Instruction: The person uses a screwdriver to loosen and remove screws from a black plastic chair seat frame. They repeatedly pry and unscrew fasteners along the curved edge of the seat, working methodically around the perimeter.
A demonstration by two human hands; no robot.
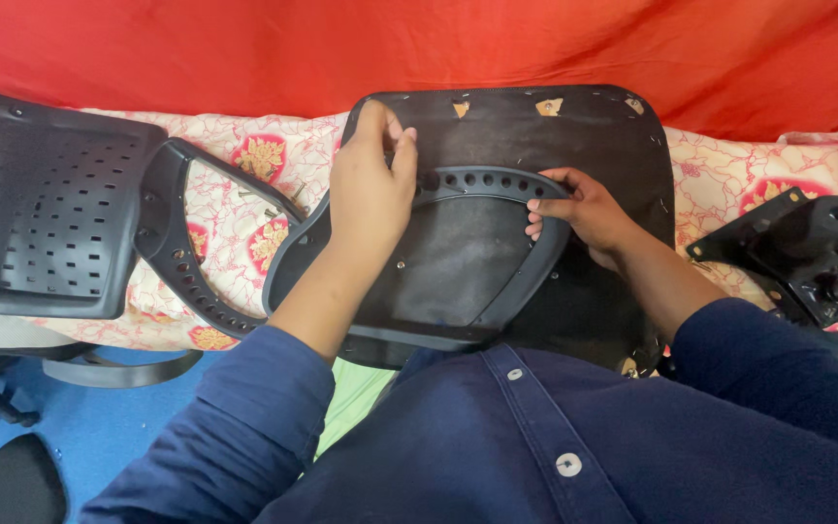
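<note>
An armrest loop (458, 252) lies on the seat pan (623, 146), backrest shell (41, 204) far left, metal bracket (797, 243) right.

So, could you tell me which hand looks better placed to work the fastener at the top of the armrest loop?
Probably the left hand: its fingertips pinch at the armrest loop's top, while the right hand grips its side.

This looks like a small workshop where office chairs are put together. Black chair parts lie all around: a chair back with holes (46, 209), a curved armrest (191, 267) and a metal seat base (797, 243), on a flowery cloth (244, 209).
</note>
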